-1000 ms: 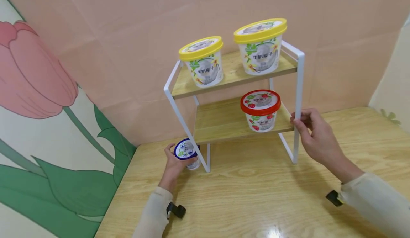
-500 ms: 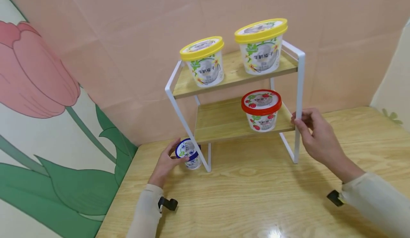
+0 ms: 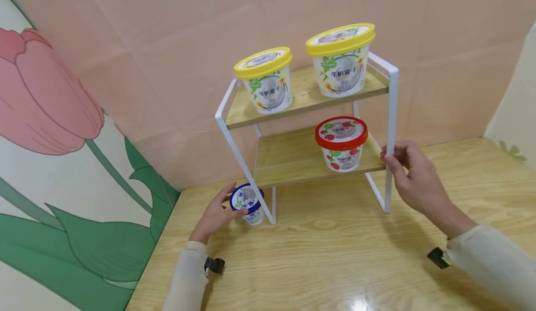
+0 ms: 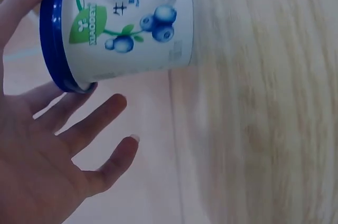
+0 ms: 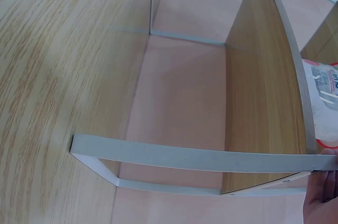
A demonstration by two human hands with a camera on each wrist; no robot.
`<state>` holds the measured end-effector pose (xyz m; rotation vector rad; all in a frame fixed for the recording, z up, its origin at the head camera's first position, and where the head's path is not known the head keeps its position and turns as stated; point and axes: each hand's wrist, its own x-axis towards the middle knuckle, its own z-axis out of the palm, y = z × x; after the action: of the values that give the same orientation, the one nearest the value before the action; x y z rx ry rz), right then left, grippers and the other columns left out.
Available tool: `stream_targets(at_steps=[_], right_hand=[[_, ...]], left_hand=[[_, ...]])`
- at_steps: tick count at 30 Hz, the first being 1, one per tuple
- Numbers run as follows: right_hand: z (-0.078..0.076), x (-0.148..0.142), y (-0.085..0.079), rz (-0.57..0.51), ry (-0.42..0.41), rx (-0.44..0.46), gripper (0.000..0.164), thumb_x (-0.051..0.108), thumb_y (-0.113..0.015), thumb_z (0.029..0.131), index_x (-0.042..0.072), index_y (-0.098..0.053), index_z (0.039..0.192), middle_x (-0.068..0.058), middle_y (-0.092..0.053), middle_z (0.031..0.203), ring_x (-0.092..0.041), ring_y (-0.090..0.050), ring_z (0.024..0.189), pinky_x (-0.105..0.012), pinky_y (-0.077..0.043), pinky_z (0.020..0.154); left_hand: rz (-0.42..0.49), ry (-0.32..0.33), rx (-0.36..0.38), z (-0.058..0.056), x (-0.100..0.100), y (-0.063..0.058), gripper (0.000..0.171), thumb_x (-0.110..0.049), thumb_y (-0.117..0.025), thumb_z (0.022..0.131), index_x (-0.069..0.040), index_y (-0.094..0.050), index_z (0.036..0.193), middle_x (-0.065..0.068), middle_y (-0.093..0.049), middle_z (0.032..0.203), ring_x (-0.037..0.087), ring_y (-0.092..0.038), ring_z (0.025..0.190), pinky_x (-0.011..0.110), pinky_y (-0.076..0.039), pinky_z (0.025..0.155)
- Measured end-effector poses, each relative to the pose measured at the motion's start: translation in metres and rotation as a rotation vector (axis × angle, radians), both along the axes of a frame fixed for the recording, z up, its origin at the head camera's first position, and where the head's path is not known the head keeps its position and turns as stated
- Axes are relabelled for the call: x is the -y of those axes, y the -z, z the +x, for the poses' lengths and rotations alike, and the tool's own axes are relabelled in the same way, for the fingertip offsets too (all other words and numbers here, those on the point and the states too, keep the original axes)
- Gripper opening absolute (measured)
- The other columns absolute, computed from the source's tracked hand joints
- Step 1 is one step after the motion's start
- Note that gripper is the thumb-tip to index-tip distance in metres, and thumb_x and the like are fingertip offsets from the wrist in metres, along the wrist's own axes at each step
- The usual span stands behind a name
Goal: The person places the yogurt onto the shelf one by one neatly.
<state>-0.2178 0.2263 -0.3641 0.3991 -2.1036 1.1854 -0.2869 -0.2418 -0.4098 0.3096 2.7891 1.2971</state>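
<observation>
Beside the rack's left foot, a white lidded tub with a blue lid stands on the table. Blueberries are printed on its side in the left wrist view. My left hand holds it at the lid's edge, thumb on one side and a finger on the other, with the remaining fingers spread. At the right, my right hand grips the white upright of a two-tier rack, level with the lower shelf, thumb in front. The right wrist view shows only part of that hand at its edge.
Two yellow-lidded tubs, one at left and one at right, stand on the upper shelf. A red-lidded tub sits on the lower shelf's right half. Behind the wooden table hangs a pink backdrop.
My left hand has shifted left, its thumb drawing back along the lid's front. The blue-lidded tub has since come slightly toward me. My right hand stays on the upright.
</observation>
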Motion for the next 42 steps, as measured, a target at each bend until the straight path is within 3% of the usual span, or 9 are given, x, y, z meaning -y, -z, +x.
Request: stream_targets(at_steps=[5, 11, 19, 27, 35, 42], right_hand=[[0.001, 0.000, -0.001, 0.006, 0.002, 0.008, 0.018, 0.001, -0.051, 0.101, -0.007, -0.049, 0.117, -0.002, -0.058, 0.100, 0.005, -0.055, 0.089, 0.003, -0.040, 0.084], [0.000, 0.000, 0.000, 0.004, 0.001, 0.008, 0.018, 0.002, -0.051, 0.101, -0.007, -0.049, 0.117, 0.002, -0.058, 0.100, 0.006, -0.055, 0.089, 0.003, -0.040, 0.084], [0.001, 0.001, -0.001, 0.007, 0.003, 0.007, 0.018, 0.002, -0.051, 0.101, -0.007, -0.049, 0.117, -0.002, -0.059, 0.100, 0.006, -0.055, 0.089, 0.003, -0.040, 0.084], [0.002, 0.001, -0.001, 0.005, 0.010, 0.021, 0.018, 0.002, -0.051, 0.101, -0.006, -0.049, 0.117, -0.004, -0.059, 0.099, 0.006, -0.054, 0.089, 0.002, -0.041, 0.083], [0.001, 0.000, -0.003, 0.010, 0.008, -0.002, 0.017, 0.001, -0.051, 0.101, -0.007, -0.049, 0.116, -0.001, -0.058, 0.099, 0.007, -0.055, 0.090, 0.003, -0.040, 0.084], [0.001, 0.000, -0.002, 0.012, 0.012, -0.004, 0.017, 0.000, -0.052, 0.100, -0.007, -0.050, 0.116, -0.001, -0.059, 0.099, 0.007, -0.055, 0.089, 0.003, -0.040, 0.083]], left_hand=[[-0.073, 0.074, -0.033, 0.000, 0.001, -0.001, 0.098, -0.041, -0.084, 0.077, -0.019, -0.030, 0.157, 0.006, -0.043, 0.147, 0.030, -0.048, 0.130, 0.053, -0.043, 0.106], [-0.064, 0.138, 0.018, 0.002, 0.001, -0.001, 0.091, -0.036, -0.081, 0.081, -0.018, -0.032, 0.156, 0.006, -0.034, 0.143, 0.026, -0.048, 0.122, 0.039, -0.047, 0.098], [-0.067, 0.182, 0.011, 0.005, 0.001, -0.002, 0.087, -0.038, -0.084, 0.078, -0.022, -0.039, 0.151, 0.002, -0.037, 0.138, 0.025, -0.048, 0.125, 0.049, -0.045, 0.106], [-0.074, 0.203, -0.005, 0.010, 0.004, 0.000, 0.093, -0.040, -0.085, 0.077, -0.018, -0.036, 0.153, 0.003, -0.041, 0.141, 0.024, -0.050, 0.125, 0.048, -0.046, 0.105], [0.043, 0.196, 0.053, 0.020, 0.010, 0.009, 0.099, -0.030, -0.089, 0.074, -0.016, -0.033, 0.154, 0.009, -0.047, 0.149, 0.029, -0.053, 0.127, 0.044, -0.047, 0.104], [0.082, 0.205, 0.083, 0.027, 0.009, 0.014, 0.103, -0.029, -0.091, 0.071, -0.014, -0.030, 0.153, 0.011, -0.047, 0.148, 0.034, -0.047, 0.136, 0.058, -0.037, 0.113]])
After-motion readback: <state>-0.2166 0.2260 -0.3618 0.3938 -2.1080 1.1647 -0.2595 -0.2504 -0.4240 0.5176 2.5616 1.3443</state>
